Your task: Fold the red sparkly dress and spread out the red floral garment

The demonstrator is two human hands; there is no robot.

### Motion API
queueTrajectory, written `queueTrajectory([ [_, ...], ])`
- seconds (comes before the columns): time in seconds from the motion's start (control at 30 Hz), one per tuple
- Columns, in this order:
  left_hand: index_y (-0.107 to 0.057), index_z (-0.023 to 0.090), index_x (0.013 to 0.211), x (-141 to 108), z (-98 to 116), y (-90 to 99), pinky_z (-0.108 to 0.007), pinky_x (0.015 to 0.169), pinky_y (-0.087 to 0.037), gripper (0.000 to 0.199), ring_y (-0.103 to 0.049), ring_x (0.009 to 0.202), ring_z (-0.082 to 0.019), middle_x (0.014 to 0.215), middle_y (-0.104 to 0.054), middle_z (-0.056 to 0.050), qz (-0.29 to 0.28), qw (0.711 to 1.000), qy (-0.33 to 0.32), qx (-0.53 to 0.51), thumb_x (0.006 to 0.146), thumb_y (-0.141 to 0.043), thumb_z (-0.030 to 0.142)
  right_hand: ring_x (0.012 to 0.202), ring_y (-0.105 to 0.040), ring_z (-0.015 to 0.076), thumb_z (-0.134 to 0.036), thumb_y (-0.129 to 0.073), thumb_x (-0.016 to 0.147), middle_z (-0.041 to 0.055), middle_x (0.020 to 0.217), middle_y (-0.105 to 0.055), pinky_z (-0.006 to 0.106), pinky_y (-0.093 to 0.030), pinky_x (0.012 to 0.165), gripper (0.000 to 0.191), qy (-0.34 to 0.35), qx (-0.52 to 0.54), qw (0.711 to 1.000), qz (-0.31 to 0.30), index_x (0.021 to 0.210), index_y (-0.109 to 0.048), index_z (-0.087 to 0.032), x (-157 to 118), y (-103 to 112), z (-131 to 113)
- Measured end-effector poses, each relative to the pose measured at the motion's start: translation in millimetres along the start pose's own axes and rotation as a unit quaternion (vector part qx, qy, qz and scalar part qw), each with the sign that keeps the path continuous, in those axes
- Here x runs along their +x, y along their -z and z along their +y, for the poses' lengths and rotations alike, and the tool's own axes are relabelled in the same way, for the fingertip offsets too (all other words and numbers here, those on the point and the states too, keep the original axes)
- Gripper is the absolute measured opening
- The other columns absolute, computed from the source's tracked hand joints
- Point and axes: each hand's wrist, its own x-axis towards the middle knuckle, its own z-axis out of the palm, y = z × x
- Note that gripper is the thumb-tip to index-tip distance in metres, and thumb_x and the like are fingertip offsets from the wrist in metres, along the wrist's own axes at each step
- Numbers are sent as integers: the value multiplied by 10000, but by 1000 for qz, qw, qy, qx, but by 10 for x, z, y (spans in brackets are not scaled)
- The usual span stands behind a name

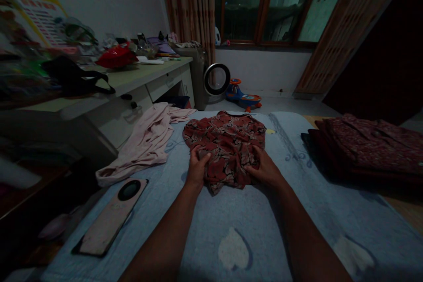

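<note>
A red-brown patterned blouse (pixel 228 136) lies bunched on the blue bedspread (pixel 205 238), its neckline toward the far edge. At the blouse's near left side, my left hand (pixel 197 167) grips the fabric between thumb and fingers. My right hand (pixel 264 168) pinches the near right side the same way, with some fingertips hidden in the cloth. Between the hands the fabric is wrinkled, and its lower edge hangs in loose points on the bedspread.
A pale pink garment (pixel 142 145) and a phone (pixel 114 218) lie to the left. Folded dark red clothes (pixel 370 145) are stacked at right. Beyond the bed are a cluttered desk (pixel 132 81), a front-loading washing machine (pixel 198 79) with its round door open, and a blue-orange ride-on toy (pixel 243 96).
</note>
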Motion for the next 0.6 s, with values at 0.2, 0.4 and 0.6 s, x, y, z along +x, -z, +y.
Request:
queueTrajectory([
  [0.2, -640, 189, 1076, -54, 69, -28, -335, 873, -519, 453, -671, 917, -198, 1025, -714, -39, -44, 995, 13, 88, 638, -736, 253, 879, -674, 251, -225, -595, 624, 60, 961, -727, 397, -528, 831, 412, -93, 196, 976, 3, 1018, -713, -193, 39, 112, 26],
  [0.4, -669, 193, 999, -23, 61, 6, -276, 751, -531, 341, -665, 813, -166, 928, -716, -9, 18, 998, 8, 62, 669, -686, 277, 636, -644, 187, -303, -725, 592, 11, 763, -698, 313, -528, 595, 334, -253, 456, 832, 191, 907, -668, -207, 70, 307, 277],
  [0.6, -659, 198, 956, -31, 67, 3, -259, 722, -512, 288, -659, 783, -156, 888, -697, 3, 35, 997, 13, 61, 684, -664, 292, 829, -663, 209, -360, -597, 707, 32, 926, -677, 395, -551, 788, 303, -219, 408, 829, 314, 983, -600, -235, 112, 310, 516],
])
